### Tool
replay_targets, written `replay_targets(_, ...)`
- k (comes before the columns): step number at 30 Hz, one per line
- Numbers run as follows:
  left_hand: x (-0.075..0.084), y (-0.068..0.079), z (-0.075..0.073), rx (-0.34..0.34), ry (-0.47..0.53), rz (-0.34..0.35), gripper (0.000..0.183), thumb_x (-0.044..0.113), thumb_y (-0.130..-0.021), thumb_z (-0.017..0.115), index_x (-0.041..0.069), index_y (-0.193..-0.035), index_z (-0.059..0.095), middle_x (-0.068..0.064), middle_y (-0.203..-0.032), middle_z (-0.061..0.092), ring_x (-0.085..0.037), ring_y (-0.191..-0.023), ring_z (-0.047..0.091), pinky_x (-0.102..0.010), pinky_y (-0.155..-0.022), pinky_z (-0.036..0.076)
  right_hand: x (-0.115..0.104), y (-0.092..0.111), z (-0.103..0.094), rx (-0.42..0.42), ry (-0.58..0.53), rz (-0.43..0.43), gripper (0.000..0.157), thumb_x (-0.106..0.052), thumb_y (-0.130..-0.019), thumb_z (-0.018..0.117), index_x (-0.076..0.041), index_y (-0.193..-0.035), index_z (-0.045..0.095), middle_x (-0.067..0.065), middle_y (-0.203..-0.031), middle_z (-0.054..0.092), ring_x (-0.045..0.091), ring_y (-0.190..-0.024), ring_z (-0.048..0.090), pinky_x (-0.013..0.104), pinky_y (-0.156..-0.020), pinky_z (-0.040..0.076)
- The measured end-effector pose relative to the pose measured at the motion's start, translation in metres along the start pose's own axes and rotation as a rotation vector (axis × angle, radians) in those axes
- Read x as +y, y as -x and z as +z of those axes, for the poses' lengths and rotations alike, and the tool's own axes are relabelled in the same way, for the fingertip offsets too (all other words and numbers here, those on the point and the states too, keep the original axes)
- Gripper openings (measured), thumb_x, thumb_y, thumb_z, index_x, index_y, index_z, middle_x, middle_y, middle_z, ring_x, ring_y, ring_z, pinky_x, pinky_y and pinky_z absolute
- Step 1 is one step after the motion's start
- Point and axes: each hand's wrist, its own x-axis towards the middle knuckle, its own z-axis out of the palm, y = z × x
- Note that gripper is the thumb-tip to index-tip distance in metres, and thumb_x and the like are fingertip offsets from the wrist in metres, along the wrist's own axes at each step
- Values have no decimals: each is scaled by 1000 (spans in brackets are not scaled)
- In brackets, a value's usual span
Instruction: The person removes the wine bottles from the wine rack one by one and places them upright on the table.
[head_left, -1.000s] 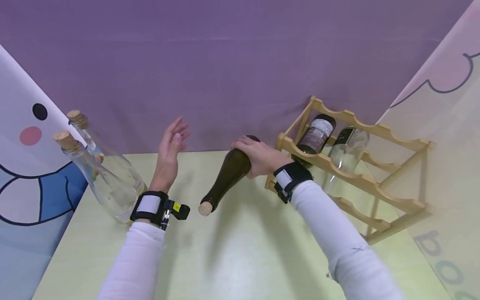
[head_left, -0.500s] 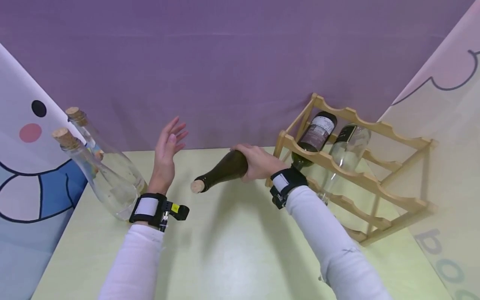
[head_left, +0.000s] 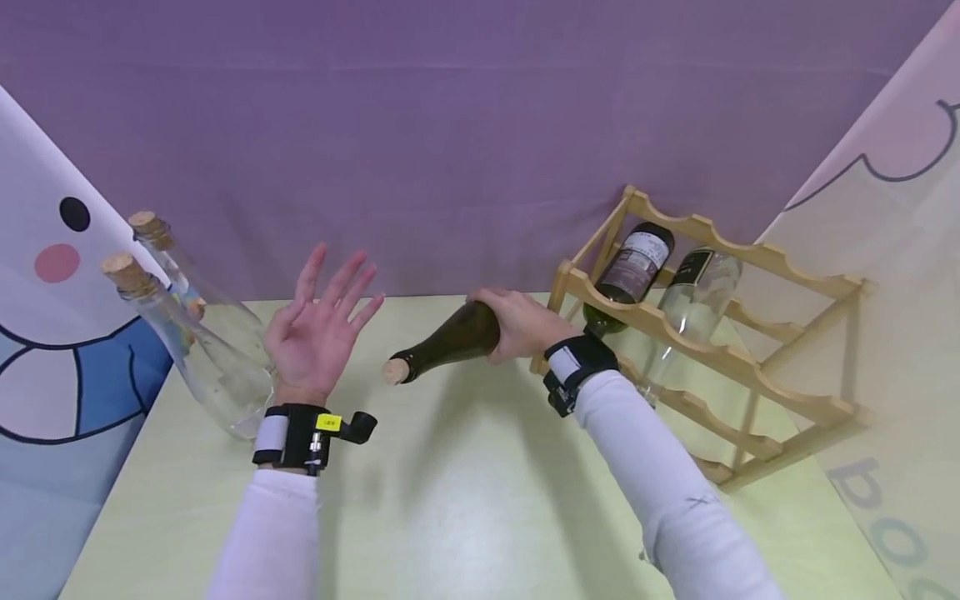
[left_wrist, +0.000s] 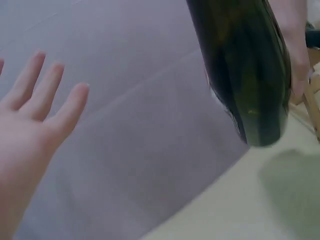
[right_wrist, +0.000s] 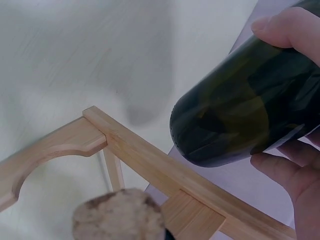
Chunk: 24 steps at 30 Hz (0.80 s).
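Dark green wine bottle (head_left: 450, 342) held level above the table

Right hand (head_left: 517, 323) grips its body beside the wooden rack (head_left: 720, 354); left hand (head_left: 318, 333) spread wide, palm up, near the cork (head_left: 393, 372).

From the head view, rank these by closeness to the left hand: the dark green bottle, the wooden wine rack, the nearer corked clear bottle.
Measured from the left hand:
1. Nearer corked clear bottle, just to its left.
2. Dark green bottle, to its right, gripped by the right hand; its cork end comes almost as near, so 1 and 2 are a close call.
3. Wooden wine rack, far right.
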Motion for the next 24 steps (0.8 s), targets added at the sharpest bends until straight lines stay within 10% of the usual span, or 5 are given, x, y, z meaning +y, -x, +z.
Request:
replay_targets(6,-5,9,-7,-153,-420,-225,84,-26,-79,14,9,-155,10,-18,-161,19,-36,-147,7,-39,-117,27,-1,-2,1,-4,-3,19,84,-16,-64,86,-14,-137,46,12,-128,61,27,-109,57,48,-92,54)
replay_targets(12,-13,8,9,-223,-837,-387,106,-30,-70,56,17,-156,15,-4,-163,20,-30,-149,9,-57,-120,9,-3,-4,-1,-7,7,46,82,-18,-64,86,-15,-135,47,11,-126,62,26,-108,58,48,-94,53)
replay_targets(18,-18,2,32,-229,-975,-491,110,-12,-66,77,19,-155,21,-1,-163,22,-24,-148,14,-60,-116,13,-5,-4,-1,-11,37,85,80,-23,-64,86,-17,-134,48,10,-124,63,26,-106,59,49,-94,53)
replay_targets(24,-28,-4,57,-280,-918,-355,58,-14,-73,73,-2,-126,54,-22,-156,31,-37,-142,25,-36,-112,33,-4,-6,1,3,117,93,81,-31,-62,85,-18,-134,48,7,-118,66,23,-99,60,45,-86,56)
